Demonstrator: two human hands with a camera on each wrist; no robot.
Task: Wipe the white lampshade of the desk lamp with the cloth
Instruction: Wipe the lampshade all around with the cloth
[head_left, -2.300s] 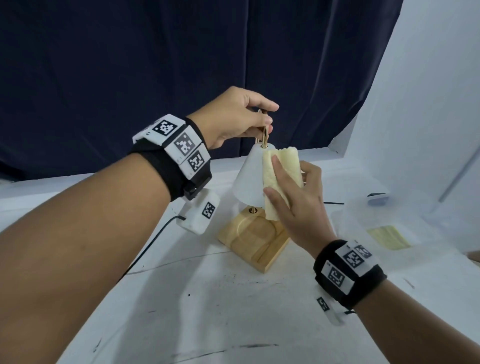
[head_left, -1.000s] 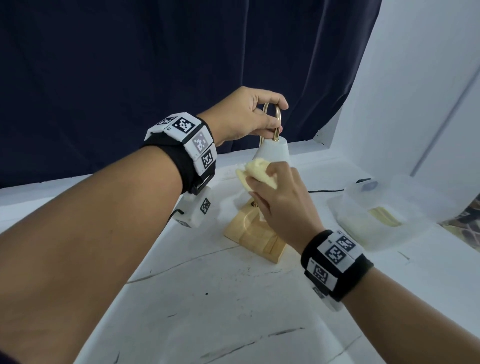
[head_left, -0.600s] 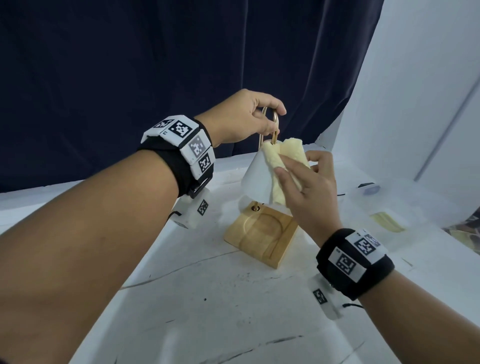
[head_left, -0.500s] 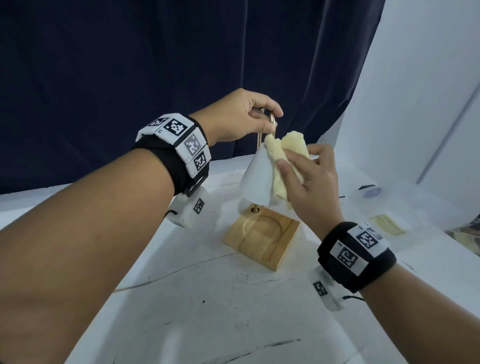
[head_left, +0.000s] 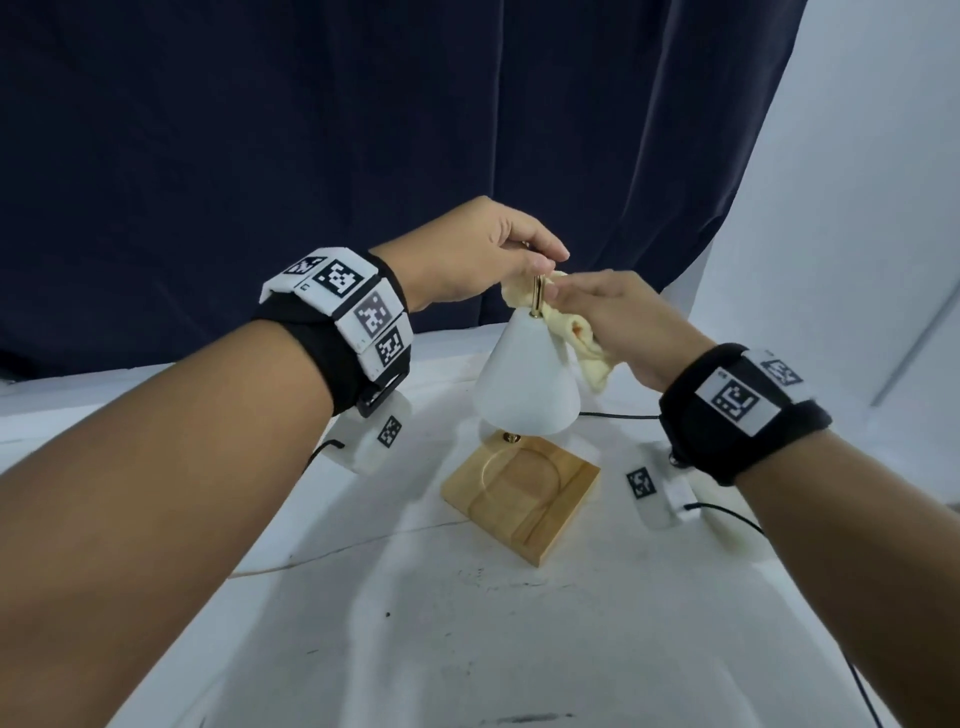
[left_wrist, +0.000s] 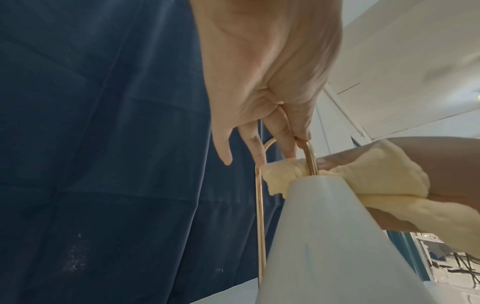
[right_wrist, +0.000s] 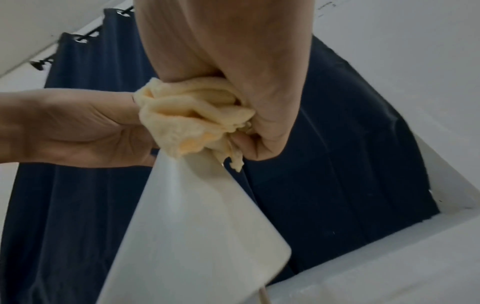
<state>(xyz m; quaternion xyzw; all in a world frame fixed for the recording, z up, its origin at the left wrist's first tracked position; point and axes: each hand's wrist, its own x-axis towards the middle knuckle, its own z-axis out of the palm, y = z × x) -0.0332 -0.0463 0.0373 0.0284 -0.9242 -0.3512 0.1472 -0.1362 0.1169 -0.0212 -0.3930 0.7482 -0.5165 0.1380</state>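
The desk lamp has a white cone lampshade (head_left: 524, 384) (left_wrist: 337, 246) (right_wrist: 197, 236), a gold arched rod (head_left: 536, 296) (left_wrist: 259, 216) and a wooden base (head_left: 522, 499). My left hand (head_left: 498, 260) (left_wrist: 275, 123) grips the top of the rod's arch above the shade. My right hand (head_left: 613, 317) (right_wrist: 233, 102) holds a bunched pale yellow cloth (head_left: 576, 338) (left_wrist: 363, 181) (right_wrist: 192, 125) against the shade's top and its far right side. Part of the cloth pokes out to the left behind the rod.
The lamp stands on a white marked table (head_left: 415, 623). A black cable (head_left: 618, 415) runs right from behind the shade. A dark blue curtain (head_left: 363, 130) hangs behind, and a white wall (head_left: 857, 234) closes the right side.
My right hand has carried the cloth from the shade's near right face up to its top and round to the far side. The left hand keeps its hold on the rod.
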